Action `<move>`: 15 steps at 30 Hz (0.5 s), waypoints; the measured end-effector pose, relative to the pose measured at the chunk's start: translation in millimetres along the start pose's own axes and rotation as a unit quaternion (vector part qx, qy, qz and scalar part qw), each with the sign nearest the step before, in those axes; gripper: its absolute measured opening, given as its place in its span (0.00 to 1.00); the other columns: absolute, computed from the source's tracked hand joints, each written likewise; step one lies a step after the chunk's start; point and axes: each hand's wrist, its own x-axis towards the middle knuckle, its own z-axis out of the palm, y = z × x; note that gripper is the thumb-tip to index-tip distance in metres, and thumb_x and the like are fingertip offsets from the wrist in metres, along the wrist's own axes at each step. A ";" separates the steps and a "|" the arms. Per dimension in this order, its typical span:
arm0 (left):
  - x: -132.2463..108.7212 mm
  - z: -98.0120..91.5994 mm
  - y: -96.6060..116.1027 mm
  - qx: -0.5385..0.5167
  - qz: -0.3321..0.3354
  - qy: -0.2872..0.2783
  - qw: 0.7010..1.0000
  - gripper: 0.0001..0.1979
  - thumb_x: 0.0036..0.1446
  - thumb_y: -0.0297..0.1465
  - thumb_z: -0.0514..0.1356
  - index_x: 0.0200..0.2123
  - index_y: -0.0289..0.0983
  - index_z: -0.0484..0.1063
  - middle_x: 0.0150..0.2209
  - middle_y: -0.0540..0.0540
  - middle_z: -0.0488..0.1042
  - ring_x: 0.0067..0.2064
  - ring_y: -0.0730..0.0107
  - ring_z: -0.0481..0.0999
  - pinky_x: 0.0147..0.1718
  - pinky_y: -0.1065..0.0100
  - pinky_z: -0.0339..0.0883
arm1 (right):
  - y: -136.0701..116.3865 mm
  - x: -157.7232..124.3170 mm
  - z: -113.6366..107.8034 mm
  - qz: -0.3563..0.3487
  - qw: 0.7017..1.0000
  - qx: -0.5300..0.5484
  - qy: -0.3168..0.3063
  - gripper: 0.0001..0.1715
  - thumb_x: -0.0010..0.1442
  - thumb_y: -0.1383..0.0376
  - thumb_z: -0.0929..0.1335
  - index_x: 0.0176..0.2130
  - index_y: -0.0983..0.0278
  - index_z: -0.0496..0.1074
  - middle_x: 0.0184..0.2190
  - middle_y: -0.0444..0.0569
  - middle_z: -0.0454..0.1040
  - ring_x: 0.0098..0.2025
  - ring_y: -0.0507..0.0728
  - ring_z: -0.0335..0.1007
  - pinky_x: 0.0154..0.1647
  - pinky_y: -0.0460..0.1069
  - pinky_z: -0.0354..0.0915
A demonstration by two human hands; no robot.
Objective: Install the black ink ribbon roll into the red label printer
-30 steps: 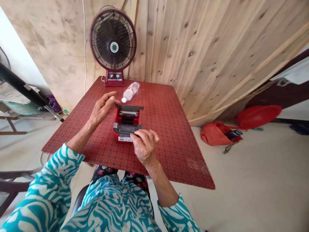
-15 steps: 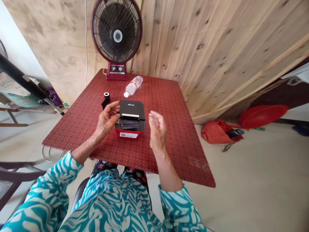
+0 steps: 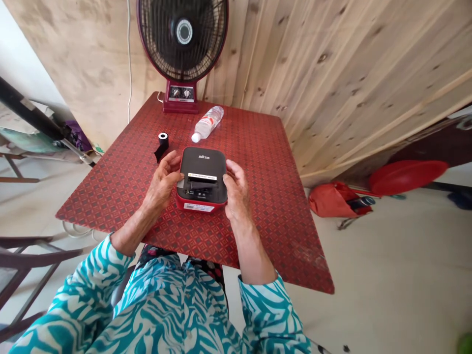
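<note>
Red sides and a black lid [image 3: 203, 162] make up the small printer [image 3: 202, 171]. Through the head camera I see it sitting flat on the red patterned worktop [image 3: 273, 211], toward the front. Its lid is down. A thin white strip [image 3: 202, 177] runs across the top, and a white sticker [image 3: 199, 208] is on the red front. My left hand [image 3: 161, 183] is half open, with bent fingers and its thumb at the left edge of the lid. My right hand [image 3: 238, 194] is half open too, with its thumb at the right edge and its fingers by the side. Both touch the printer, but from far off I cannot tell if either one grips it tight.

Just behind my left hand, a black roll [image 3: 164, 144] stands on its end with a loose piece sticking out. A clear bottle [image 3: 208, 123] lies on its side past the printer. At the back, a round fan [image 3: 184, 54] stands by the wooden wall [image 3: 332, 83]. On the floor [image 3: 391, 270] to the right is a red bag [image 3: 326, 200], and behind it I see a red bowl [image 3: 407, 177].
</note>
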 end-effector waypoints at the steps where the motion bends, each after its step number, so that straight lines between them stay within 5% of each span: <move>1: 0.4 0.0 -0.2 -0.003 -0.002 0.000 1.000 0.34 0.47 0.30 0.65 0.60 0.45 0.67 0.64 0.43 0.72 0.66 0.53 0.70 0.59 0.55 0.70 | 0.5 -0.7 -0.3 -0.001 1.000 -0.007 -0.006 0.25 0.59 0.55 0.69 0.54 0.57 0.71 0.53 0.50 0.79 0.55 0.57 0.74 0.60 0.58 0.70; 9: -19.5 16.1 2.9 -0.090 -0.039 0.002 0.995 0.33 0.52 0.35 0.64 0.62 0.44 0.68 0.66 0.44 0.71 0.61 0.53 0.74 0.55 0.57 0.72 | 2.0 -7.0 6.6 0.018 0.997 0.038 0.065 0.26 0.55 0.55 0.71 0.53 0.59 0.71 0.51 0.50 0.79 0.52 0.58 0.76 0.55 0.57 0.72; 15: -22.3 11.6 5.5 -0.121 -0.032 -0.034 0.992 0.35 0.44 0.29 0.63 0.60 0.43 0.71 0.65 0.46 0.72 0.64 0.52 0.71 0.55 0.59 0.71 | 18.3 -13.5 14.8 0.012 0.991 0.048 0.126 0.24 0.58 0.49 0.68 0.48 0.60 0.75 0.48 0.48 0.78 0.51 0.57 0.74 0.55 0.56 0.69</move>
